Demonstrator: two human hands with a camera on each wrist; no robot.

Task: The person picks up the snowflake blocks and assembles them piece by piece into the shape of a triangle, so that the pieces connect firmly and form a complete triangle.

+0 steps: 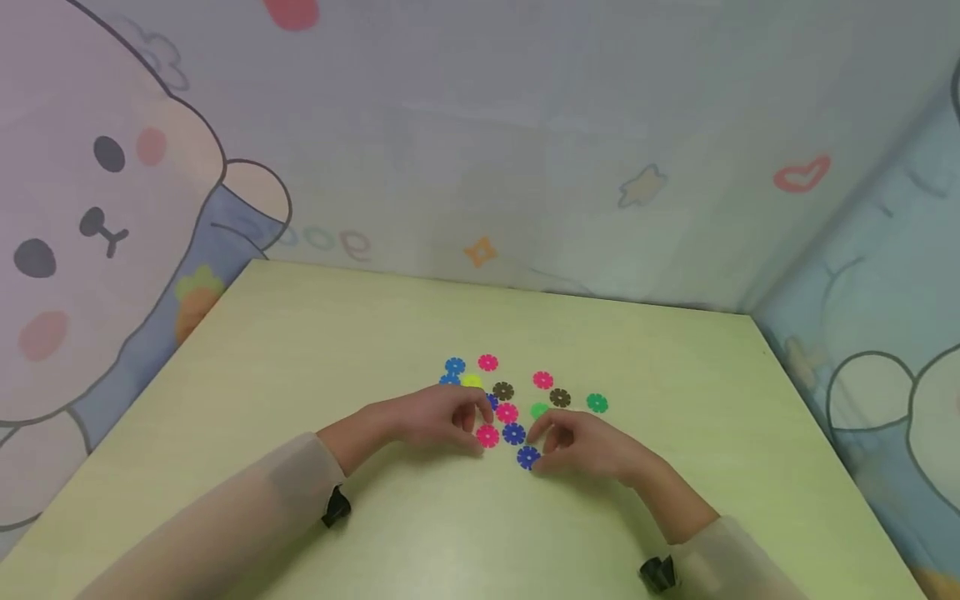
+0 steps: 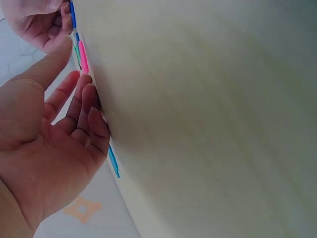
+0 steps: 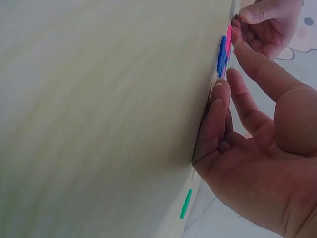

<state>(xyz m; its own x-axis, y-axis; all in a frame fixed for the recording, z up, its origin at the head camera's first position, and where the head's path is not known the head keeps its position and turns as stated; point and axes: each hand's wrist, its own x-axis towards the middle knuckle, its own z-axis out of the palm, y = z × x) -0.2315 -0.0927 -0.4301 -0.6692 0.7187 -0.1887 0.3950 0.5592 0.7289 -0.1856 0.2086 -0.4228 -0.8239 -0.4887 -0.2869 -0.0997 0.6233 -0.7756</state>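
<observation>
Two hands, head view: left hand (image 1: 435,417) and right hand (image 1: 596,447) are held facing, thumbs parted from curved fingers, no pinch seen
Pink disc (image 1: 487,436): placed just right of the left thumb tip, nearer that hand; round, no long axis
Blue disc (image 1: 527,457): placed at the right thumb tip, to its left
Left wrist view: thumb gap is shown; contact cannot be told
Right wrist view: the same; green disc (image 3: 185,204) is seen edge-on
</observation>
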